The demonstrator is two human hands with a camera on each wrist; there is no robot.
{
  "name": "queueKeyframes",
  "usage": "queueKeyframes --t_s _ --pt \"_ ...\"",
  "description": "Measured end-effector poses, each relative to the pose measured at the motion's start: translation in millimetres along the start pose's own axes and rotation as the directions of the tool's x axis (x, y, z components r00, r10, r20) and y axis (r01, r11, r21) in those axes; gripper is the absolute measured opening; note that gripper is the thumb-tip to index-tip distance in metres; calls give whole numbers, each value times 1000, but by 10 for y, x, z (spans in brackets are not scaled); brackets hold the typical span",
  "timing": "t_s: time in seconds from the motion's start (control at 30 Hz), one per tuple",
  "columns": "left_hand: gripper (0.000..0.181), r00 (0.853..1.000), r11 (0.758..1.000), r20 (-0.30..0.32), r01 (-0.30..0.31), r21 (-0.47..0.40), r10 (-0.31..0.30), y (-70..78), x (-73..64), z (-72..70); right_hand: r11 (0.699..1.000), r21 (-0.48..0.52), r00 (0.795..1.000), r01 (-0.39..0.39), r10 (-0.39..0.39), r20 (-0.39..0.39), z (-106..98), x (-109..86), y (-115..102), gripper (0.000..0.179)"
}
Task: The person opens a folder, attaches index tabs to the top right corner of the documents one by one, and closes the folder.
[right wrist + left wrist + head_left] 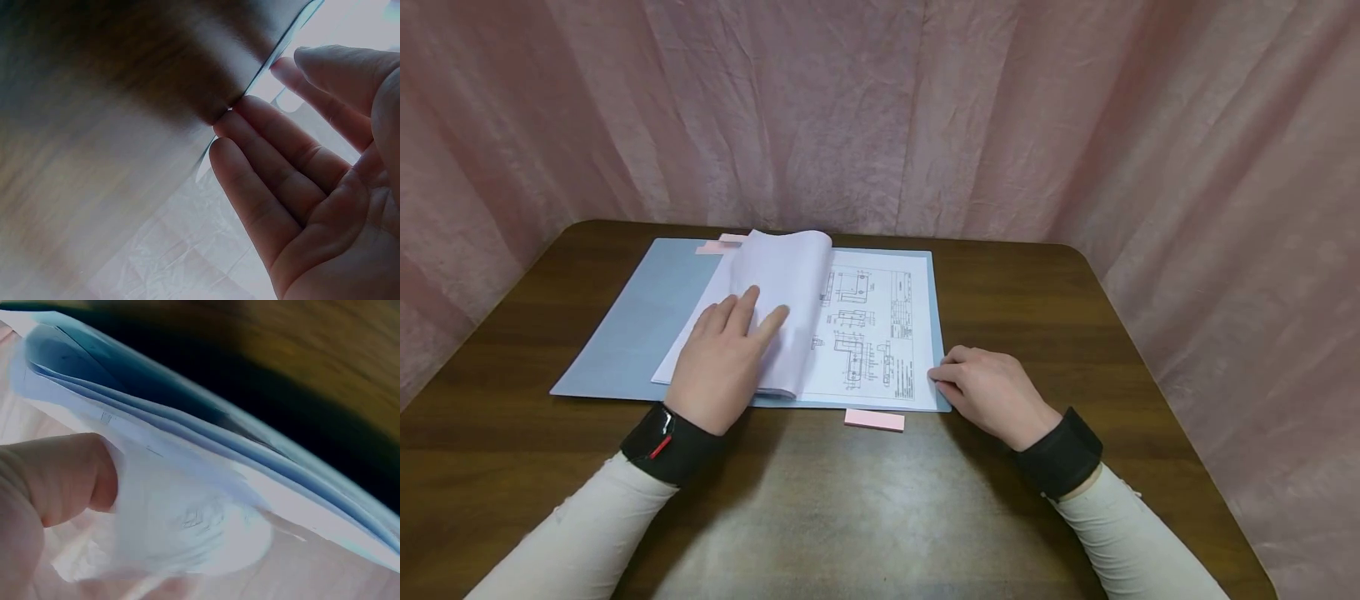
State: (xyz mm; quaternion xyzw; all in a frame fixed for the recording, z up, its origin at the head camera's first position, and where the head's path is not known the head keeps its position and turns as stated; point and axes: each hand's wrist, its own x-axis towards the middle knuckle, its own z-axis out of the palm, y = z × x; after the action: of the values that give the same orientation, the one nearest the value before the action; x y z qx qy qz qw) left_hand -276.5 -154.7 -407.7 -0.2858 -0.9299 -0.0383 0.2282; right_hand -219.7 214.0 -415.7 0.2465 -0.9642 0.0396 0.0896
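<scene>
A light blue folder (617,342) lies spread on the table, with a stack of white sheets on it. On the right part faces up a sheet with technical drawings (880,367). Several sheets are folded over to the left in a soft curve, the turned pages (793,262) showing a blank side. My left hand (718,367) rests on them with fingers spread; its thumb (69,478) lies against the paper in the left wrist view. At the folder's lower right corner is my right hand (996,396), its extended fingers (275,175) touching the edge in the right wrist view.
A pink strip (874,420) lies at the folder's near edge, and pink tabs (718,246) stick out near its far edge. The brown wooden table (1022,300) has rounded far corners. Pink curtains (880,117) hang behind it and along the sides.
</scene>
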Motion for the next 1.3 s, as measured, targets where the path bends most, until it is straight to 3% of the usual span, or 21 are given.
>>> queueKeyframes --t_s 0.07,0.23,0.4,0.5,0.6,0.77,0.87,1.3 --pt "59 999 999 3 -32 -6 32 44 12 1 1000 -1 1000 4 -4 -2 0 1 3 25" --pt "42 990 992 64 -126 -12 127 256 111 3 1000 -7 1000 8 -8 -5 -26 -8 29 25" --pt "30 957 962 105 -264 -62 270 499 261 80 1000 -9 1000 -13 13 -6 -36 -29 57 26" --pt "29 938 950 149 -306 -61 312 595 319 142 1000 -2 1000 -22 22 6 -21 -55 38 26" --pt "32 931 954 212 -299 -29 298 640 346 186 1000 4 1000 -20 20 18 -11 -88 11 27" --pt "34 939 977 278 -211 2 202 646 380 190 1000 2 1000 -15 15 13 -60 -118 -3 28" --pt "36 944 984 283 -176 -7 171 640 404 182 1000 -2 1000 -21 21 11 -99 -119 5 28" --pt "34 948 991 287 -125 -56 135 632 393 189 1000 -8 1000 -23 23 17 -73 -89 12 26"
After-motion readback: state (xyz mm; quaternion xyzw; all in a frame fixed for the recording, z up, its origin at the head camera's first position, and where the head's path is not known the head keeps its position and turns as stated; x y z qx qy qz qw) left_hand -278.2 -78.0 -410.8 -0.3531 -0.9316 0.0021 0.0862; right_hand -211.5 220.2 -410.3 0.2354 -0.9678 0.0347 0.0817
